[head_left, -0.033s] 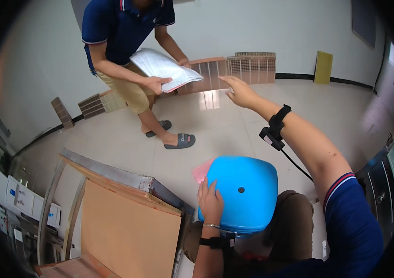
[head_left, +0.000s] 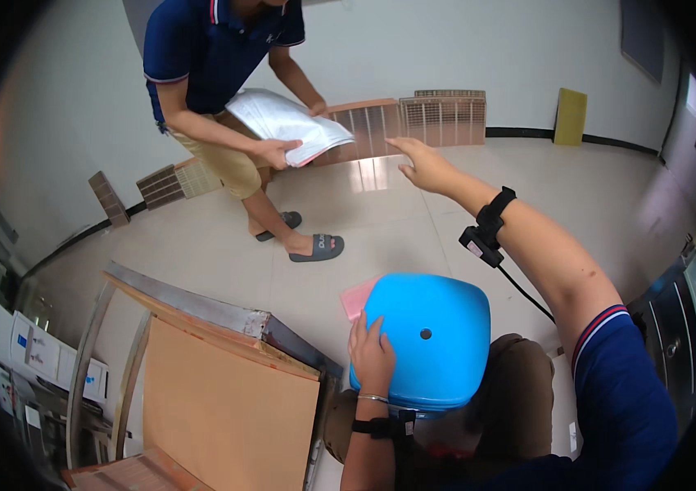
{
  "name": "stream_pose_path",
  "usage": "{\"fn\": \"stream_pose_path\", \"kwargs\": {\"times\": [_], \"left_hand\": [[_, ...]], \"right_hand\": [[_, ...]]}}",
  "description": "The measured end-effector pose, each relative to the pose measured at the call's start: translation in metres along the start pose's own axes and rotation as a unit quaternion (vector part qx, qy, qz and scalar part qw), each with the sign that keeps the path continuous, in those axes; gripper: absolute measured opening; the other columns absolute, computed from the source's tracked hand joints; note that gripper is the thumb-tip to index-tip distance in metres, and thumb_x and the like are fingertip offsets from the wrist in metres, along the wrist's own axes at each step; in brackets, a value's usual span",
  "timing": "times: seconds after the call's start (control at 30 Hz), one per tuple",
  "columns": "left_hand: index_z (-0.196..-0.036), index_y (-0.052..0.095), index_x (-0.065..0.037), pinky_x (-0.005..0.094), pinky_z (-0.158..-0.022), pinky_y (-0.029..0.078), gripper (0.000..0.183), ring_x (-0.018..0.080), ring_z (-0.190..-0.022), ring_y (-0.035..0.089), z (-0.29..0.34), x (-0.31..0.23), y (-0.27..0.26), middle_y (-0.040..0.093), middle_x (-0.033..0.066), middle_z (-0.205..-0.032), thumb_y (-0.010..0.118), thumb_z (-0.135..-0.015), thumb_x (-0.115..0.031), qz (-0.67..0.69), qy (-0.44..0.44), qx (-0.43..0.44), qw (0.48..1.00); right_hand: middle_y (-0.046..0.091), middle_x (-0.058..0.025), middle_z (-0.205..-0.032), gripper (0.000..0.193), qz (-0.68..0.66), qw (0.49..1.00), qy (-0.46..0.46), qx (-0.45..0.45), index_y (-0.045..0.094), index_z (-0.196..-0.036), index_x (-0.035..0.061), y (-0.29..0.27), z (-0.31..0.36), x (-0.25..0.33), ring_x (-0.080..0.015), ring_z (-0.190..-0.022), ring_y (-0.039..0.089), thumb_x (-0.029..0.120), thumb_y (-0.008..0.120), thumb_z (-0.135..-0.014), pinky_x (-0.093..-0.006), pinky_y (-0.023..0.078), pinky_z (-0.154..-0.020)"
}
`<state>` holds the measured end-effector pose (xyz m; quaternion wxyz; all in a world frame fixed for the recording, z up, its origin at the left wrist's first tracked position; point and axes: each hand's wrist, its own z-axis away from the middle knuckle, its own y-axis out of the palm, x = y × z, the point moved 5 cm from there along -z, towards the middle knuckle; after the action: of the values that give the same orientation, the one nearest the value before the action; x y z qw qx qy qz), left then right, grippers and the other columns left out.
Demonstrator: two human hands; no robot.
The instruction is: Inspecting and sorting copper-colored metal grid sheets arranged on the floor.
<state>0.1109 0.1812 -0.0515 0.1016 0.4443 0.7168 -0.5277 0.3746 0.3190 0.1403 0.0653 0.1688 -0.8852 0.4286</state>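
My left hand (head_left: 372,357) lies with fingers apart on the left edge of a blue plastic stool (head_left: 438,360), whose seat has a small round hole. Stretched out ahead, my right hand (head_left: 428,164) is open and holds nothing. Its fingertips point toward a white plastic package (head_left: 286,131), with a gap between them. A co-worker in a navy polo shirt (head_left: 201,49) grips that package with both hands. A pink sheet (head_left: 356,298) on the floor shows beside the stool, partly covered by it.
At my left stands a metal-framed cart (head_left: 201,303) with a tan board (head_left: 229,401). Copper-coloured panels (head_left: 446,123) and a yellow board (head_left: 571,117) lean on the far wall. Dark drawers (head_left: 672,344) are at the right. The co-worker's slippers (head_left: 315,248) are on the tiled floor.
The co-worker leans slightly, and the package's near end shifts a little left. My two hands stay almost where they were.
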Motion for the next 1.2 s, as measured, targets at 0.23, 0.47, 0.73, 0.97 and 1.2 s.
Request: {"fn": "stream_pose_path", "kwargs": {"times": [0.23,0.47,0.73,0.97,1.2], "left_hand": [[-0.111,0.061,-0.007,0.0440,-0.101,0.033,0.033,0.0368,-0.120,0.043,-0.002,0.000,0.002,0.047,0.0193,-0.130,0.055,-0.078,-0.006,0.018,0.003,0.024,1.000],[-0.106,0.063,-0.004,0.0436,-0.101,0.034,0.029,0.0372,-0.118,0.045,-0.002,-0.001,0.001,0.052,0.0189,-0.125,0.053,-0.079,-0.004,0.047,-0.006,-0.001,0.999],[-0.103,0.061,0.003,0.0407,-0.094,0.040,0.026,0.0347,-0.107,0.053,0.007,-0.006,-0.020,0.055,0.0203,-0.113,0.045,-0.083,0.003,0.109,-0.034,-0.086,0.990],[-0.110,0.056,0.004,0.0382,-0.090,0.043,0.031,0.0337,-0.103,0.055,0.007,-0.004,-0.013,0.056,0.0197,-0.110,0.045,-0.081,0.005,0.005,-0.031,-0.089,0.996],[-0.126,0.047,0.001,0.0323,-0.090,0.043,0.037,0.0218,-0.106,0.053,-0.012,0.025,0.026,0.054,0.0167,-0.116,0.049,-0.089,-0.002,0.250,-0.269,0.036,0.930]], "right_hand": [[0.053,-0.0203,-0.119,0.049,-0.035,0.974,0.107,0.196,0.047,-0.129,0.0098,0.024,0.120,-0.060,-0.0349,-0.100,0.056,0.011,0.060,-0.082,-0.0412,0.046,-0.088],[0.049,-0.0250,-0.126,0.053,-0.193,0.918,0.302,0.167,0.043,-0.132,0.0028,0.045,0.328,-0.056,-0.0359,-0.115,0.049,0.036,0.050,-0.091,-0.0400,0.039,-0.097],[0.043,-0.0231,-0.134,0.056,-0.343,0.830,0.435,0.064,0.036,-0.136,0.0015,0.024,0.349,-0.033,-0.0350,-0.123,0.044,0.037,0.045,-0.094,-0.0390,0.036,-0.102],[0.044,-0.0234,-0.133,0.053,-0.252,0.911,0.318,0.071,0.037,-0.135,0.0002,0.021,0.339,-0.024,-0.0358,-0.122,0.043,0.027,0.051,-0.091,-0.0391,0.034,-0.103],[0.044,-0.0229,-0.132,0.053,-0.196,0.925,0.325,0.005,0.041,-0.132,0.0034,0.017,0.345,-0.047,-0.0375,-0.122,0.042,0.019,0.058,-0.085,-0.0443,0.033,-0.103]]}}
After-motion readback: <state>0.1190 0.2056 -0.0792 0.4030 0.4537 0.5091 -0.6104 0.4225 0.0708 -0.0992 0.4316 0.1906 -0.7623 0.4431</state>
